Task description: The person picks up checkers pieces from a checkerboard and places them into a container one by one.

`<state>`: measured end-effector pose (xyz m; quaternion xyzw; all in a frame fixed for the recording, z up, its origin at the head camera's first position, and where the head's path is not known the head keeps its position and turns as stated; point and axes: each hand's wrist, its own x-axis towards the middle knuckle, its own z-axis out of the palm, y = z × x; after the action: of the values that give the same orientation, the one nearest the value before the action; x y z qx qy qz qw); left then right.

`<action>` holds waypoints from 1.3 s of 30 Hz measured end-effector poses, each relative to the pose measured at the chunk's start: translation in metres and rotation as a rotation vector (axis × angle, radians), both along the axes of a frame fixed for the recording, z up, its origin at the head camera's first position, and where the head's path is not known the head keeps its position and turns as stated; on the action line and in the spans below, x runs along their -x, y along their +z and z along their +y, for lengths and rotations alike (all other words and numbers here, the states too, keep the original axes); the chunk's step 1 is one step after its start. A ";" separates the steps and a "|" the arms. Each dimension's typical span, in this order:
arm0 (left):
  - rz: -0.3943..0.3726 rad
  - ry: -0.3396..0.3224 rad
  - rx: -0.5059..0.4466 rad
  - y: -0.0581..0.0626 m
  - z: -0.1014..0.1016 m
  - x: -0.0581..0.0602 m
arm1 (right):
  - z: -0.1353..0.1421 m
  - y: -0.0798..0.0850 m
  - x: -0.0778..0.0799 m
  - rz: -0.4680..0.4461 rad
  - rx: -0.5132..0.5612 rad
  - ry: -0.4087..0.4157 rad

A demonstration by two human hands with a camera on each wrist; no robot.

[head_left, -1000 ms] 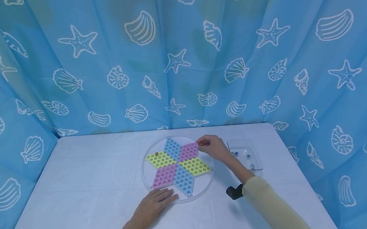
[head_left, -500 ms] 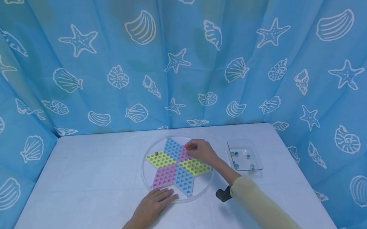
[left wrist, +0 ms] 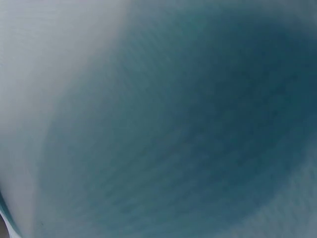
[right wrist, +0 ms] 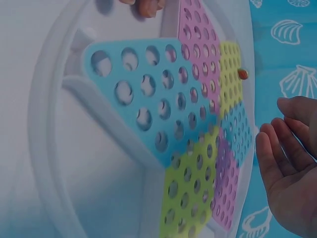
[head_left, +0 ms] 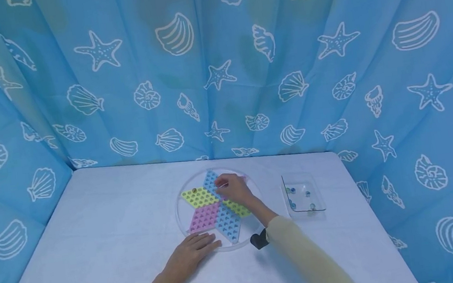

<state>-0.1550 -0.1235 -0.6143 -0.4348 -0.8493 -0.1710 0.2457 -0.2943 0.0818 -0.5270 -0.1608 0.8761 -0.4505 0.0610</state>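
A round clear board with a six-pointed star of pink, yellow and blue holed sections lies on the table. One brownish marble sits on the yellow section at the star's left. My left hand rests flat on the near left rim, fingers straight. Over the far right part of the star hovers my right hand, its thumb and fingers bent towards each other. In the right wrist view the fingers are curled with the thumb near them; whether they pinch anything is hidden. The left wrist view shows only a blur.
A clear square box with several marbles stands right of the board. White cloth covers the table. Blue shell-patterned curtains enclose the back and sides.
My right hand has moved left from the board's right edge, across the pink section towards the far blue one. The left hand has stayed in place.
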 end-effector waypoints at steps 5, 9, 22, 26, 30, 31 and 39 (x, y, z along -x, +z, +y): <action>0.005 0.002 0.016 -0.003 -0.001 0.001 | -0.013 -0.006 0.004 -0.011 0.005 0.009; 0.019 0.005 0.020 -0.003 -0.001 0.002 | -0.022 -0.005 0.005 -0.025 0.022 0.010; 0.072 -0.012 -0.005 -0.003 -0.001 0.005 | -0.043 -0.017 0.013 -0.059 0.107 -0.011; 0.070 -0.016 -0.009 -0.002 0.000 0.004 | -0.048 -0.016 0.013 -0.090 0.066 -0.037; 0.068 -0.015 -0.005 -0.001 0.000 0.004 | -0.052 -0.019 0.014 -0.115 0.030 -0.074; 0.068 -0.015 -0.005 -0.001 0.000 0.004 | -0.054 -0.020 0.014 -0.120 0.023 -0.084; 0.051 -0.020 -0.014 -0.003 -0.001 0.005 | -0.060 -0.026 0.013 -0.116 0.022 -0.106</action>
<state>-0.1599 -0.1244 -0.6176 -0.4458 -0.8371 -0.1685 0.2686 -0.3072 0.0217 -0.5533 -0.0886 0.8733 -0.4713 0.0858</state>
